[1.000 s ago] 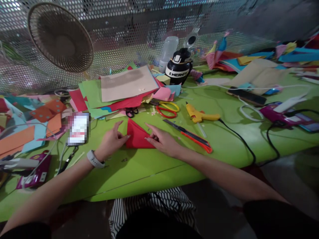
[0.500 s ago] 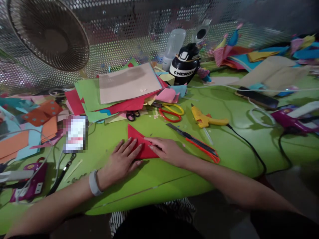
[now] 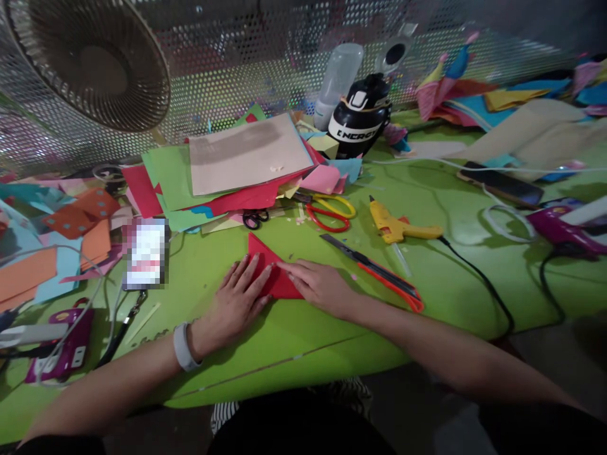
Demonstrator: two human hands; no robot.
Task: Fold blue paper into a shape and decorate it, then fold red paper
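Note:
A folded piece of red paper (image 3: 277,288) lies on the green table, forming a triangle with one point toward the top. My left hand (image 3: 241,294) rests flat on its left part, fingers spread, holding it against the tabletop. On the sloping right edge, my right hand (image 3: 320,285) has its fingers drawn together and pressed to the paper. Part of the sheet is hidden beneath both hands. Just right of my right hand lies a cutter knife (image 3: 374,272) with an orange-edged handle and its blade out.
Beyond the hands are red-and-yellow scissors (image 3: 332,212), small black scissors (image 3: 255,218) and a yellow glue gun (image 3: 398,227). A stack of coloured sheets (image 3: 246,155), a black bottle (image 3: 358,117) and a fan (image 3: 99,69) stand behind. A phone (image 3: 146,253) lies left, near paper scraps (image 3: 28,272).
The view has shifted slightly. My left fingers have drawn a little closer to my right fingertips on the red paper. My right fingers remain at the sloping edge.

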